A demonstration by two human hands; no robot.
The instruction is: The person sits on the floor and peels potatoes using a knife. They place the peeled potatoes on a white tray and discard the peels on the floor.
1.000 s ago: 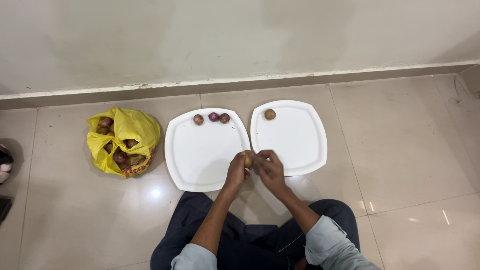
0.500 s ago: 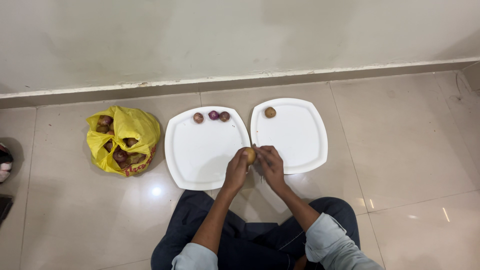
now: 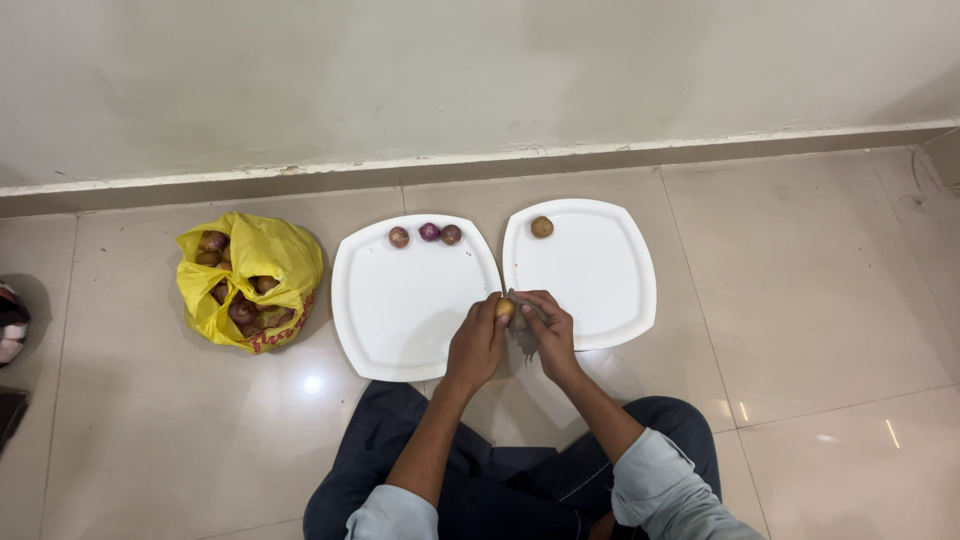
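Potato (image 3: 505, 309) gripped by left hand (image 3: 478, 345), right hand (image 3: 547, 330) touching.

We count two white plates on the floor, the left plate (image 3: 400, 310) and the right plate (image 3: 600, 280). Three small onions sit in a row on the left plate: one (image 3: 399, 237), two (image 3: 429, 232), three (image 3: 451, 235); one potato (image 3: 542, 227) lies on the right plate and another potato (image 3: 505, 308) is between our two hands. There is one yellow bag (image 3: 262, 255), whose contents we cannot count.
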